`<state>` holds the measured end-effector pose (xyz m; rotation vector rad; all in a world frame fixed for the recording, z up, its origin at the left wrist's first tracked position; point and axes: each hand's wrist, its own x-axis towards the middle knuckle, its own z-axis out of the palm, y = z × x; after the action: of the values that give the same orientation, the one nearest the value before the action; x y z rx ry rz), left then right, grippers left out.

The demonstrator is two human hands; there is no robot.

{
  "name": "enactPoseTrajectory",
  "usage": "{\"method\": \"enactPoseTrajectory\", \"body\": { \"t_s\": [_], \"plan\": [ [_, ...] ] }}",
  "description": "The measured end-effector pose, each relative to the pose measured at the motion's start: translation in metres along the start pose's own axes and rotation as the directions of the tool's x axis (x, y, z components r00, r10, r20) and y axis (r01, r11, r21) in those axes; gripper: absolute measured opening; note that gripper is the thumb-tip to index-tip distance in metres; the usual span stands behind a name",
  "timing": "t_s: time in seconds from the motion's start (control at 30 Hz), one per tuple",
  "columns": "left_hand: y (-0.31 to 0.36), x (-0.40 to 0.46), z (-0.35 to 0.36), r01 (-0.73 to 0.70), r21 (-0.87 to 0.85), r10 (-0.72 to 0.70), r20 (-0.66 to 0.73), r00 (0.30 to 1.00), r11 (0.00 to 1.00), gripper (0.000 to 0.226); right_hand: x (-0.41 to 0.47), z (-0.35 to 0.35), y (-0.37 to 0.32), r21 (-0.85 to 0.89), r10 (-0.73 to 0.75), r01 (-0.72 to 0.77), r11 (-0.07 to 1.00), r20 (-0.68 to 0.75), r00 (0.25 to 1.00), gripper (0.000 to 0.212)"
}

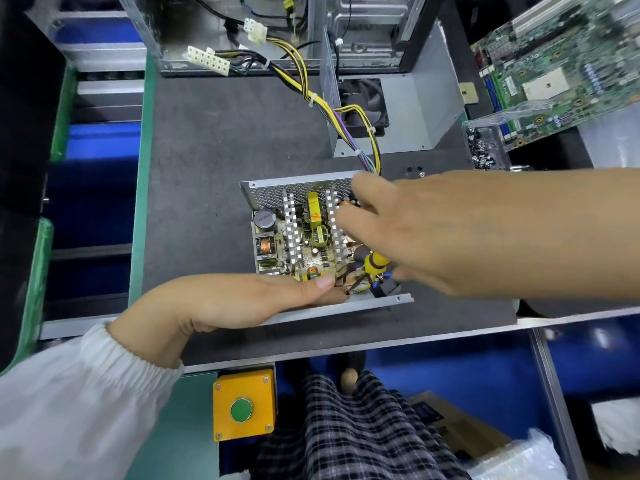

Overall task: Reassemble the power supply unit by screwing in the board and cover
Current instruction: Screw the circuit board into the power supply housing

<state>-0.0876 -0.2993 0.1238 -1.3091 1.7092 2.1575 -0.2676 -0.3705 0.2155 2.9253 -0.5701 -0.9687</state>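
- Resting near the bench's (214, 174) front edge, the open power supply unit (322, 237) is gripped by the left hand (242, 301).
- The right hand (408, 233) is blurred above the board (311, 252); its grip cannot be told.
- The cover (415, 109) is seen behind.

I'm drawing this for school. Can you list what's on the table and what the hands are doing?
open box: power supply case, circuit board inside
left hand: holds the case's near wall
right hand: reaches over the board, blurred
cover: grey, with fan, lies behind the case
wires: yellow bundle toward white plugs
screws: few, loose on mat
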Motion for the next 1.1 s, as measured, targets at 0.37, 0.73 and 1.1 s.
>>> {"method": "enactPoseTrajectory", "body": {
  "t_s": [0.37,0.73,1.1],
  "plan": [
    [0.027,0.023,0.002,-0.556,0.029,0.509,-0.445,0.737,0.831,0.035,-0.01,0.001,-0.018,0.177,0.25,-0.213,0.961,-0.219,0.943,0.046],
    [0.036,0.028,0.007,-0.667,0.091,0.637,-0.417,0.649,0.739,0.055,-0.023,0.01,-0.01,0.05,0.121,-0.11,0.993,-0.361,0.925,0.021],
    [0.041,0.024,-0.004,-0.665,0.056,0.647,-0.304,0.699,0.745,0.052,-0.029,0.008,-0.01,0.181,0.015,0.07,0.981,-0.431,0.902,0.018]
  ]
}}
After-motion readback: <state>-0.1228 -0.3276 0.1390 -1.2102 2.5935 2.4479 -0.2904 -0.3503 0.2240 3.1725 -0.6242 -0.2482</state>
